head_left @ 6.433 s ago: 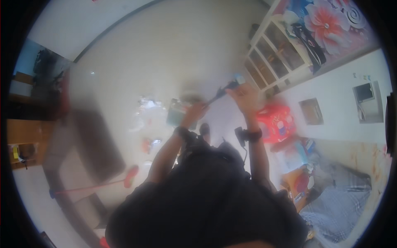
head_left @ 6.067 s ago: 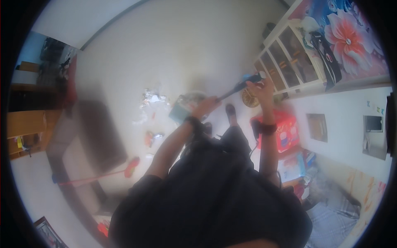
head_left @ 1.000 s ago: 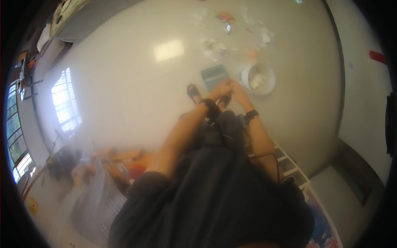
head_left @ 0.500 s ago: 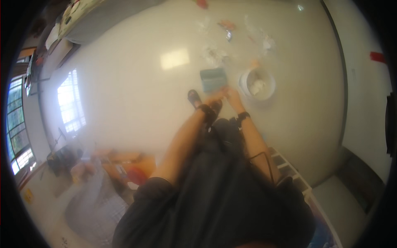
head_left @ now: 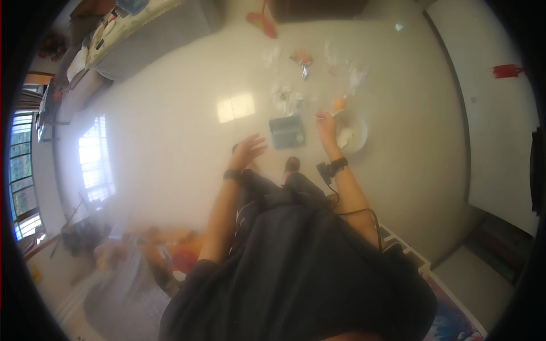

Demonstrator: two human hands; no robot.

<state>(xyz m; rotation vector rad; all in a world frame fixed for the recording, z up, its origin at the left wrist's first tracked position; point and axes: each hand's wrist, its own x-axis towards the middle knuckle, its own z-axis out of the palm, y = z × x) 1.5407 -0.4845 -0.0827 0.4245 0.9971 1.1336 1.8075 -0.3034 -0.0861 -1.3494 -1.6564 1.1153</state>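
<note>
Plainly, the right hand (head_left: pixel 326 126) is hovering open and empty beside the white bin (head_left: pixel 357 135), nearer it than the spread, empty left hand (head_left: pixel 248 151) is; the teal dustpan (head_left: pixel 286 131) is lying between both hands.

floor (head_left: pixel 170 131): pale, glossy, window glare near its middle | sofa (head_left: pixel 153 28): grey, at the floor's far left edge | window (head_left: pixel 20 170): bright, left of the floor | wall (head_left: pixel 500 131): white, along the floor's right side
</note>
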